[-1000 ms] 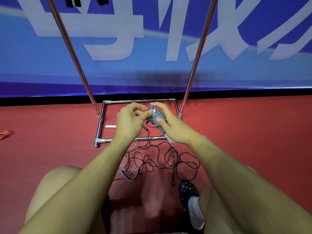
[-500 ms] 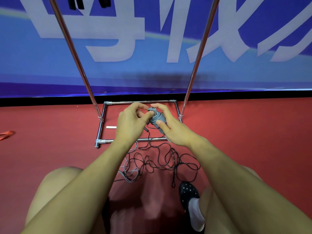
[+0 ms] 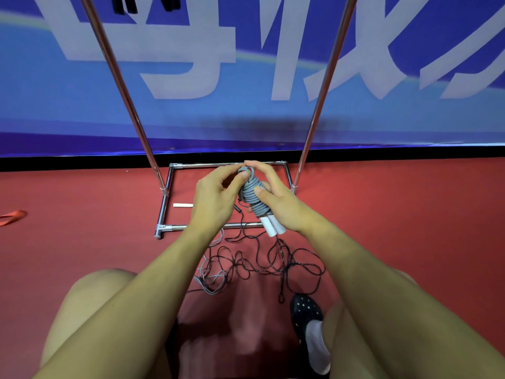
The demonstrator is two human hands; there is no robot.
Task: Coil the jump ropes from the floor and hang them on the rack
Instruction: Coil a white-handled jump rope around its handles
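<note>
Grey plastic cord wound tightly round two white handles makes the coiled jump rope (image 3: pixel 252 195), held in the air over the base of the chrome tube rack (image 3: pixel 164 212). The right hand (image 3: pixel 278 206) wraps its fingers round the bundle from three o'clock. The left hand (image 3: pixel 216 198), at nine o'clock, pinches the loose loop at the top of the coil between thumb and fingertips. At six o'clock a tangle of thin black and grey ropes (image 3: pixel 259 261) lies on the red floor (image 3: pixel 396 228), beside a black perforated shoe (image 3: pixel 306 310). The end looks not yet secured; if the pinch slips, the springy windings would likely loosen and the coil unravel. A black cord hanging near the bundle could also snag.
</note>
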